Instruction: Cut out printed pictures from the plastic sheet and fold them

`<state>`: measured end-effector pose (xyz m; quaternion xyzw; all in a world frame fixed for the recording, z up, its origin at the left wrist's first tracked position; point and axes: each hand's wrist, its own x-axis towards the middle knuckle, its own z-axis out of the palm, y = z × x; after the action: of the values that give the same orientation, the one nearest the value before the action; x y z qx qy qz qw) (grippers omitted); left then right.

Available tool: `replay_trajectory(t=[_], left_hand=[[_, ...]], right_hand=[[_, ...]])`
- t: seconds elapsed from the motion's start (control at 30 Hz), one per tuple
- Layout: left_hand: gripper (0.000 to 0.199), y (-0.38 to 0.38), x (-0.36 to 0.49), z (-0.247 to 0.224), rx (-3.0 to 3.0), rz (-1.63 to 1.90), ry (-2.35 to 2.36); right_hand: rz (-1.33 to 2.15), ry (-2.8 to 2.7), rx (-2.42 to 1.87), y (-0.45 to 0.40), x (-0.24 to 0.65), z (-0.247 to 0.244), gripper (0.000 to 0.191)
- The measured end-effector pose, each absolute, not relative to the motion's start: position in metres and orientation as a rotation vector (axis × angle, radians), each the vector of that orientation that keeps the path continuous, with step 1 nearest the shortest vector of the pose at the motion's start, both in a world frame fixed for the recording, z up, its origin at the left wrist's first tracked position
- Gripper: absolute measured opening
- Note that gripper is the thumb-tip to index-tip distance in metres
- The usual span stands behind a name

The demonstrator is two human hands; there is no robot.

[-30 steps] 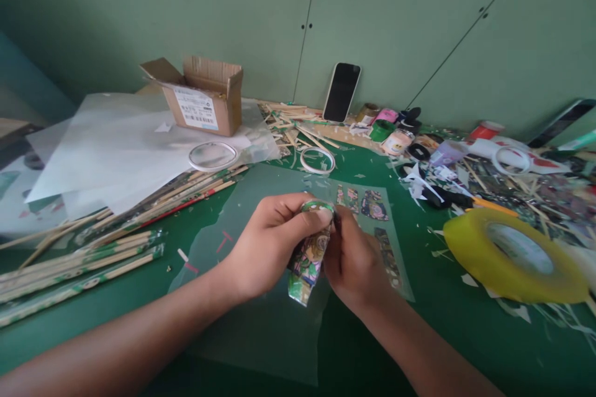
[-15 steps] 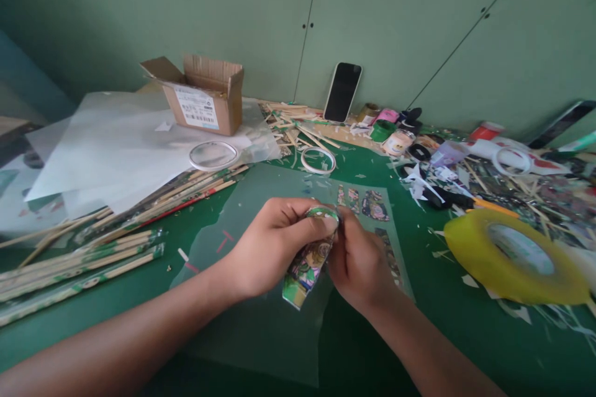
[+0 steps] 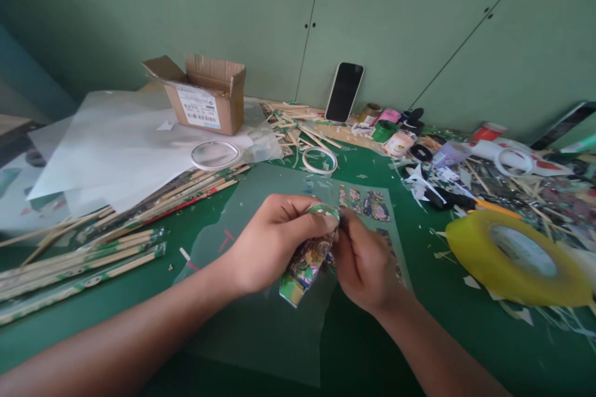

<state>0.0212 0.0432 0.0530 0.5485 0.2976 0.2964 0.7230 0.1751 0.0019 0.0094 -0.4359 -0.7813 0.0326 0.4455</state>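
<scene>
My left hand (image 3: 274, 242) is closed around a colourful printed cutout (image 3: 305, 267) with a green-and-white edge, the thumb pressed flat on its face near the top. The piece is tilted, with its lower end pointing down and to the left. At its upper right edge my right hand (image 3: 367, 260) is closed in a pinch; the fingertips are partly hidden. Beneath both hands lies a translucent sheet (image 3: 274, 335), and on its right part are several similar printed pieces (image 3: 376, 206), some of them covered by my right hand.
A big yellow tape roll (image 3: 470, 254) is at right, before a heap of scraps and sticks (image 3: 484, 183). Wrapped chopsticks (image 3: 84, 279) lie at left. White sheets (image 3: 121, 136), an open cardboard box (image 3: 205, 102), two rings (image 3: 320, 161) and a phone (image 3: 344, 93) are farther back.
My right hand has shifted slightly right and away from the cutout's lower part. The cutout's lower end has swung a little to the left. My left hand keeps its grip.
</scene>
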Motion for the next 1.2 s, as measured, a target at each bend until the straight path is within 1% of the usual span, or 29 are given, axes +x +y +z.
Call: replay_trajectory(t=[0.33,0.53,0.8,0.9,1.07,1.2], left_hand=[[0.025,0.0477,0.0169,0.0568,1.323,0.569,0.717],[0.026,0.0469,0.0165,0.0594,1.342,0.589,0.720],[0.027,0.0457,0.0179,0.0578,1.319,0.589,0.701],[0.027,0.0469,0.0169,0.0583,1.346,0.565,0.711],[0.025,0.0490,0.0165,0.0603,1.326,0.511,0.683],[0.024,0.0493,0.0166,0.0611,1.291,0.513,0.662]], right_hand=[[0.049,-1.997,-1.070,0.0040,0.1775,0.0099,0.029],[-0.005,-1.997,-1.110,0.0025,0.1778,0.0115,0.022],[-0.065,-1.977,-1.119,0.0032,0.1761,0.0086,0.027],[-0.026,-1.986,-1.112,0.0033,0.1766,0.0098,0.030],[0.051,-2.001,-1.092,0.0032,0.1794,0.0126,0.016],[0.110,-2.009,-1.054,0.0034,0.1818,0.0143,0.014]])
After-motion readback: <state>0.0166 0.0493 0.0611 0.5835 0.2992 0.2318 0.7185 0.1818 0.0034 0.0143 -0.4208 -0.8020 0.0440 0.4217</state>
